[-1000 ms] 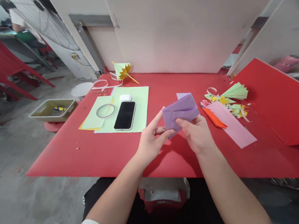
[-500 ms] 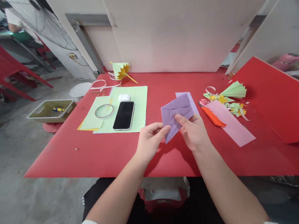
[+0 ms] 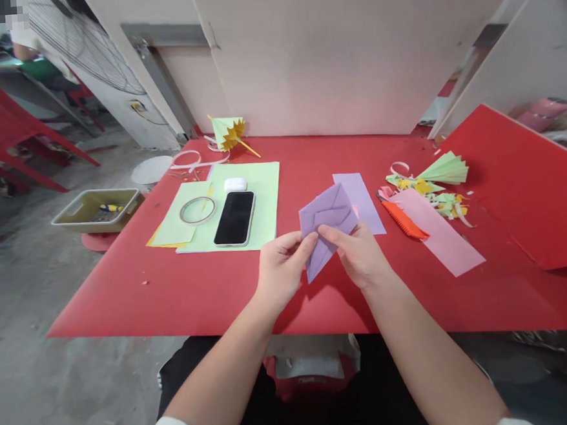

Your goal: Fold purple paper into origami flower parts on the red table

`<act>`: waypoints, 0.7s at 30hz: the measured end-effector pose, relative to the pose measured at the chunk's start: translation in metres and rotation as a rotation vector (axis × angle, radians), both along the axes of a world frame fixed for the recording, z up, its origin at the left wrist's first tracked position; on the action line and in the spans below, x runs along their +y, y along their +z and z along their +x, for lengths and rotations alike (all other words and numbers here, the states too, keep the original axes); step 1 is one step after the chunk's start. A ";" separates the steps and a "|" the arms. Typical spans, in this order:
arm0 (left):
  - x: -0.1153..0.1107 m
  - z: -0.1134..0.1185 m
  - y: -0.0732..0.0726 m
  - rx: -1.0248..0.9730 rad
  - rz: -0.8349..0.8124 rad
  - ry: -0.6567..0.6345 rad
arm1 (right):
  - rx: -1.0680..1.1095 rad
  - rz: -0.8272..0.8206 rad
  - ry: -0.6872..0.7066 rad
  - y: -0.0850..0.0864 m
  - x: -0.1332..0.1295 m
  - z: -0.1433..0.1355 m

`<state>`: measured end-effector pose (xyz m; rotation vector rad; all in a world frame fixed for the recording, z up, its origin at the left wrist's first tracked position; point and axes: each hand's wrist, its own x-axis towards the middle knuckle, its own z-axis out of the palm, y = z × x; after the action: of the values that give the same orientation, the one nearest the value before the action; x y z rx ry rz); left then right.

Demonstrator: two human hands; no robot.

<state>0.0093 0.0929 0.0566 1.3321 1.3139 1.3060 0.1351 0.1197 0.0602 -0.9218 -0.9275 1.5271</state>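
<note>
A folded sheet of purple paper [image 3: 329, 209] is held up above the red table [image 3: 196, 290] between both hands. My left hand [image 3: 283, 264] pinches its left edge, thumb on the near face. My right hand [image 3: 361, 252] grips its lower right side, with the thumb pressed on the folds close to the left thumb. The fingers behind the paper are hidden. Just beyond my right hand lies a flat purple strip [image 3: 368, 206]. Further right, an orange-handled cutter [image 3: 405, 220] rests by a pink paper strip [image 3: 445, 237].
At left, a phone [image 3: 235, 219], a white case [image 3: 235, 185] and a tape roll [image 3: 197, 210] lie on green paper sheets [image 3: 266, 181]. A small paper umbrella [image 3: 228, 132] stands at the back. Paper scraps [image 3: 450, 204] sit at right, near a raised red board [image 3: 530, 202].
The folded purple paper has shifted slightly left and down, uncovering more of the purple strip. My right hand has moved left, bringing its thumb nearer to the left one.
</note>
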 end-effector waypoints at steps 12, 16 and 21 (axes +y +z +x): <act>-0.001 0.009 -0.008 0.053 -0.046 -0.165 | 0.085 0.018 -0.276 -0.002 0.007 0.001; -0.002 0.014 -0.014 -0.003 -0.070 -0.250 | 0.090 0.052 -0.343 0.000 0.013 0.011; -0.003 0.016 -0.015 -0.126 0.021 -0.310 | 0.042 0.099 -0.349 0.001 0.017 0.017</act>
<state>0.0255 0.0901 0.0417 1.3814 0.9664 1.1697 0.1523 0.1368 0.0614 -0.9220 -0.7596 1.1889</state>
